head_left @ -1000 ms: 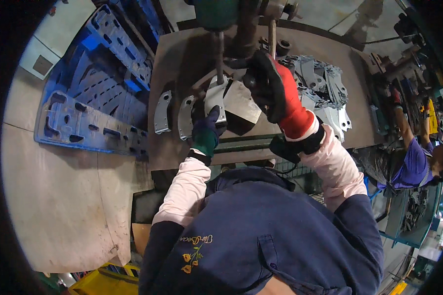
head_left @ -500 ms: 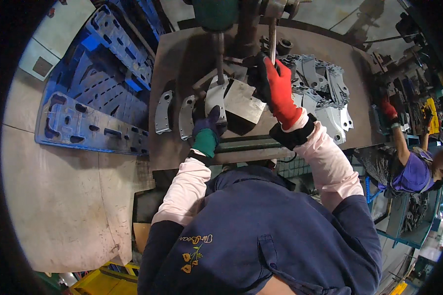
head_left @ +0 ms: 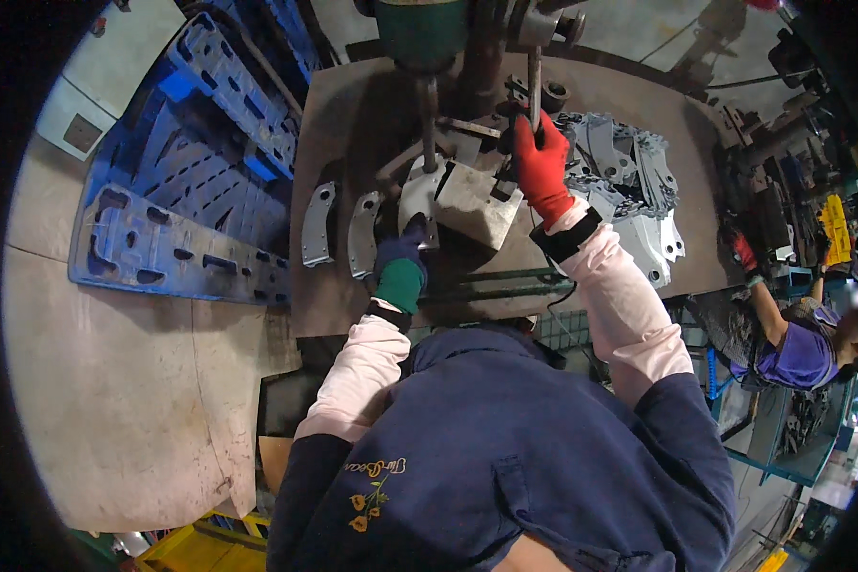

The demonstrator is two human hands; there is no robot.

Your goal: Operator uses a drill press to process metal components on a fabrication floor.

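My left hand (head_left: pixel 400 255), in a dark glove with a green cuff, grips the near end of a curved grey metal plate (head_left: pixel 418 197). The plate lies beneath the upright spindle (head_left: pixel 429 129) of a green drill press (head_left: pixel 421 33); the spindle's lower end meets the plate's far part. A squared metal block (head_left: pixel 479 205) sits just right of the plate. My right hand (head_left: pixel 542 164), in a red and black glove, is closed round the press's lever (head_left: pixel 535 81).
Two similar curved plates (head_left: pixel 319 224) (head_left: pixel 363 234) lie left of the work. A pile of grey metal parts (head_left: pixel 629 162) covers the table's right side. Blue plastic pallets (head_left: pixel 176 234) stand left. Another person in purple (head_left: pixel 796 348) works at far right.
My right hand has turned on the lever and shifted slightly right and away from me. The left hand has drawn back a little along the plate. The lever sits slightly farther right.
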